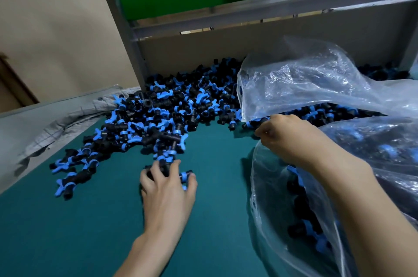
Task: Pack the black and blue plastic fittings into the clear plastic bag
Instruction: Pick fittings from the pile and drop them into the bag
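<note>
While the right hand [287, 138] pinches the bag rim [252, 170], the left hand [167, 188] grips fittings [184, 174] on bare mat [214, 152].

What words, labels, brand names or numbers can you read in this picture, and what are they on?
None: no readable text anywhere.
The clear plastic bag, green mat and cardboard wall show no print; any moulded marks on the fittings are too small to read.
</note>
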Available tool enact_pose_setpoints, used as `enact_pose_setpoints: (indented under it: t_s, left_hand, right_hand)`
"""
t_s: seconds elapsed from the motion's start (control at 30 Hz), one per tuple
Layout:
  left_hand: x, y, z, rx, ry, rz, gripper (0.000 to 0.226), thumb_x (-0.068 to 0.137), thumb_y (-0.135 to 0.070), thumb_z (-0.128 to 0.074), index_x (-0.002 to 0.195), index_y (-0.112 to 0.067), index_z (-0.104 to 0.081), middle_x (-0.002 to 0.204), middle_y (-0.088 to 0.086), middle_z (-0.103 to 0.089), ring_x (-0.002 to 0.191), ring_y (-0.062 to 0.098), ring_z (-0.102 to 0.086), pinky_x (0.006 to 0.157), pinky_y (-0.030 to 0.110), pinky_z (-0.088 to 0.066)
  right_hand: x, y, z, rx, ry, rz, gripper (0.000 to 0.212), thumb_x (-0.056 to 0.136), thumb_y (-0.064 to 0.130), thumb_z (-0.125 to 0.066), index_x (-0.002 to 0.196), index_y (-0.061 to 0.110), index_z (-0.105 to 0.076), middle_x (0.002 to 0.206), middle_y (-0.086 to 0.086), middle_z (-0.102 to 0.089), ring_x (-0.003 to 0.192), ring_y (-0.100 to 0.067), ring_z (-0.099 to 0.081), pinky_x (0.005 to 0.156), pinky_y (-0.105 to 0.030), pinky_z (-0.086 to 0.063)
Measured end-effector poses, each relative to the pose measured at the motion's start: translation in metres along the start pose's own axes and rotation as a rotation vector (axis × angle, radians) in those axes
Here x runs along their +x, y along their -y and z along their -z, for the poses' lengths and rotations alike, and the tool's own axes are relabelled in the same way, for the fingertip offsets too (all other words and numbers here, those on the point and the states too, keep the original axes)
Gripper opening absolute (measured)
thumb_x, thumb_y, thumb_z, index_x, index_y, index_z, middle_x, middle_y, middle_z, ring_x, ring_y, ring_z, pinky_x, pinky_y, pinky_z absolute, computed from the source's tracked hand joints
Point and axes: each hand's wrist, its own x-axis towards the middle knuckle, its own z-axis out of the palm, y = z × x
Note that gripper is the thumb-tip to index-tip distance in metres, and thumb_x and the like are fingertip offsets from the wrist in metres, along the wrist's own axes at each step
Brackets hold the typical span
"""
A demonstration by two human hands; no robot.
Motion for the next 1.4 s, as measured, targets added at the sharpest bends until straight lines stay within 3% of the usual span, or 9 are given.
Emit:
enact_pose_setpoints:
  t_s: [0.17,0.3,0.47,0.63,0.87,1.0,1.13,1.3,1.4]
  left_hand:
    - [0.007,-0.027,-0.015,-0.176,0.109,-0.292,0.056,0.095,-0.059,-0.042,0.147,-0.041,-0.032,0.154,0.001,-0.024,0.144,0.021,-0.011,0.112,0.041,-0.032]
    - [0.025,-0.049,-0.020,-0.351,0.227,-0.331,0.068,0.093,-0.066,-0.041,0.152,-0.045,-0.016,0.163,-0.003,-0.006,0.150,0.018,-0.004,0.119,0.042,-0.022]
    - [0.028,-0.032,-0.015,-0.462,-0.118,-0.181,0.044,0.100,-0.046,-0.026,0.132,-0.025,-0.049,0.131,-0.003,-0.052,0.122,0.019,-0.043,0.101,0.036,-0.035]
    - [0.030,-0.012,-0.020,-0.235,0.078,-0.154,0.040,0.104,-0.041,-0.023,0.121,-0.029,-0.056,0.108,-0.008,-0.052,0.109,0.018,-0.043,0.090,0.031,-0.029]
    - [0.036,-0.012,-0.020,-0.335,0.182,-0.271,0.035,0.104,-0.043,-0.030,0.122,-0.033,-0.058,0.111,-0.013,-0.056,0.112,0.013,-0.043,0.099,0.032,-0.032]
    - [0.035,-0.010,-0.017,-0.346,0.249,-0.302,0.040,0.104,-0.046,-0.027,0.133,-0.034,-0.051,0.115,-0.017,-0.049,0.111,0.006,-0.033,0.101,0.028,-0.027]
    - [0.036,-0.009,-0.015,-0.338,0.252,-0.318,0.033,0.102,-0.048,-0.035,0.126,-0.036,-0.055,0.108,-0.019,-0.045,0.098,-0.001,-0.026,0.091,0.024,-0.025]
    - [0.034,-0.011,-0.012,-0.440,0.262,-0.302,0.017,0.100,-0.047,-0.043,0.112,-0.040,-0.053,0.102,-0.020,-0.052,0.105,0.009,-0.046,0.087,0.030,-0.038]
    - [0.032,-0.017,-0.010,-0.625,0.237,-0.283,0.008,0.099,-0.041,-0.050,0.104,-0.044,-0.055,0.106,-0.014,-0.058,0.098,-0.002,-0.055,0.086,0.026,-0.047]
  right_hand:
    - [0.000,0.000,-0.001,0.008,0.015,-0.006,0.027,0.092,0.015,-0.047,0.101,0.016,-0.072,0.104,-0.005,-0.069,0.100,-0.028,-0.062,0.082,-0.045,-0.056]
    - [0.000,-0.002,-0.003,0.014,0.023,-0.014,0.027,0.093,0.017,-0.047,0.102,0.017,-0.072,0.107,-0.004,-0.069,0.102,-0.028,-0.063,0.084,-0.046,-0.056]
    - [0.000,-0.004,-0.005,0.014,0.034,-0.015,0.026,0.093,0.015,-0.048,0.107,0.011,-0.070,0.107,-0.011,-0.068,0.107,-0.030,-0.062,0.085,-0.049,-0.056]
    - [0.000,-0.005,-0.007,0.002,0.038,-0.015,0.026,0.095,0.015,-0.048,0.109,0.011,-0.069,0.106,-0.013,-0.066,0.107,-0.031,-0.060,0.087,-0.050,-0.054]
    - [0.002,-0.009,-0.007,0.008,0.060,0.036,0.029,0.099,0.020,-0.049,0.115,0.027,-0.072,0.095,0.011,-0.060,0.095,-0.019,-0.061,0.083,-0.041,-0.054]
    - [0.004,-0.010,-0.010,-0.005,0.054,0.038,0.026,0.099,0.022,-0.049,0.109,0.024,-0.073,0.099,0.009,-0.064,0.095,-0.020,-0.062,0.083,-0.042,-0.055]
    - [0.004,-0.011,-0.012,0.000,0.044,0.046,0.026,0.099,0.023,-0.050,0.110,0.025,-0.073,0.101,0.009,-0.064,0.095,-0.018,-0.062,0.082,-0.040,-0.055]
    - [0.008,-0.016,-0.016,-0.022,0.047,0.064,0.026,0.099,0.025,-0.050,0.113,0.027,-0.073,0.092,0.013,-0.055,0.094,-0.018,-0.060,0.079,-0.037,-0.053]
    - [0.011,-0.018,-0.020,-0.019,0.069,0.069,0.027,0.098,0.036,-0.055,0.120,0.031,-0.070,0.092,0.015,-0.049,0.087,-0.012,-0.051,0.075,-0.030,-0.044]
